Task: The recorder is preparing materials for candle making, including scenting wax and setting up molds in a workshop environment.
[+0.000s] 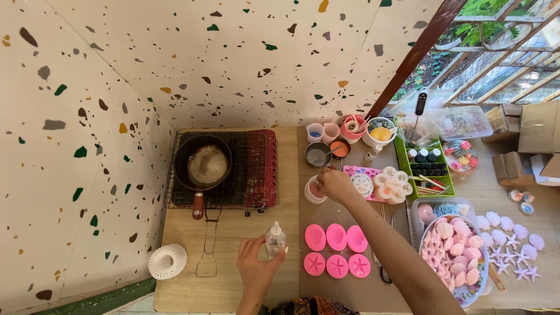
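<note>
**Hands at the pink moulds**

A wooden surface [233,230] meets speckled walls, a frying pan [202,165] on its stove. The left hand [255,265] grips a clear squeeze bottle [275,240] beside six pink moulds [337,249]. The right hand [336,184] reaches a pink cup [315,189]; whether its fingers grip it, I cannot tell.

Speckled terrazzo walls [175,52]; wooden table [186,286]; barred window [501,52], daylight.

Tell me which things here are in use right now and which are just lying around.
In use:
left hand holding a clear squeeze bottle
right hand at a small pink cup
pink moulds beside the bottle

Lying about:
frying pan on the stove
white lattice holder
bowl of pink shells
green tray
</note>
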